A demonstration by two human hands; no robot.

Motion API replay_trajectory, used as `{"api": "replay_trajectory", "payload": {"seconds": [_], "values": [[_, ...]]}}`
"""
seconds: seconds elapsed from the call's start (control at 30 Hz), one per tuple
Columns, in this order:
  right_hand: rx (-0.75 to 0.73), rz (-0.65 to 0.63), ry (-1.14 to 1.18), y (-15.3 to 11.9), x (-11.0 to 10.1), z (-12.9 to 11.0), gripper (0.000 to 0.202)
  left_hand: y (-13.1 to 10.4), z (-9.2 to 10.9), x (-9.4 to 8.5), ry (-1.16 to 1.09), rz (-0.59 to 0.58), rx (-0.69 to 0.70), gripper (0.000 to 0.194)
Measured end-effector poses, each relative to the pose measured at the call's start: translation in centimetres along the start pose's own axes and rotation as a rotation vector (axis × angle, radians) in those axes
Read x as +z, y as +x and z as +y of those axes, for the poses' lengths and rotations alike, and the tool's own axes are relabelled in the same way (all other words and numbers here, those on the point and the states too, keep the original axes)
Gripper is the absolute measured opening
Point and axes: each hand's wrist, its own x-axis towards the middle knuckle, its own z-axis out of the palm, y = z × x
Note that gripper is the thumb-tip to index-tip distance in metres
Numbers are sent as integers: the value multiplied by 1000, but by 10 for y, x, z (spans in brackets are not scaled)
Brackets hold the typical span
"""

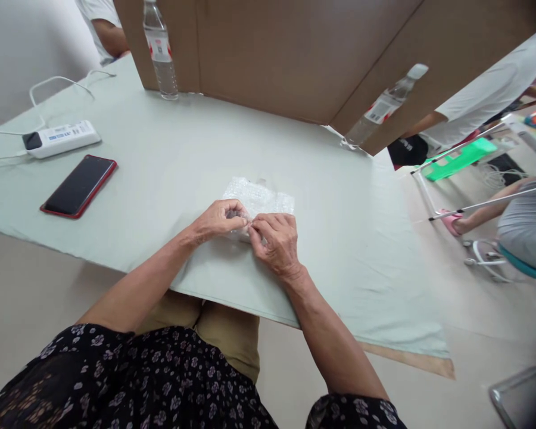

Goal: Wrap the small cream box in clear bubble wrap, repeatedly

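A clear sheet of bubble wrap (261,193) lies on the pale green tablecloth in front of me. My left hand (221,219) is closed in a pinch on its near left part, thumb against the fingers. Right beside it, my right hand (277,241) has its fingers curled and pinched on the near edge of the same wrap. The fingertips of both hands almost touch. Whether anything lies inside or under the wrap is hidden by my fingers.
A phone in a red case (79,186) and a white power strip (62,139) lie at the left. Water bottles stand at the back left (161,56) and back right (386,107), against a brown cardboard screen (268,53). Other people sit beyond it and at the right.
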Motion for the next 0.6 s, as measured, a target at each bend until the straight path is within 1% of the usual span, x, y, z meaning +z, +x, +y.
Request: {"api": "replay_trajectory", "payload": {"seconds": [0.13, 0.23, 0.37, 0.5, 0.6], "values": [[-8, -15, -5, 1, -1, -1, 19, -2, 0, -6, 46, 62, -18, 18], [-40, -39, -42, 1, -1, -1, 18, -2, -4, -4, 75, 98, -11, 17], [-51, -97, -88, 1, 0, 1, 22, 0, -11, -2, 91, 121, 9, 20], [-58, -99, -104, 1, 2, 1, 25, 2, -19, -4, 145, 170, -7, 24], [-79, -86, -124, 1, 2, 2, 26, 2, -21, -7, 166, 188, -18, 24]]}}
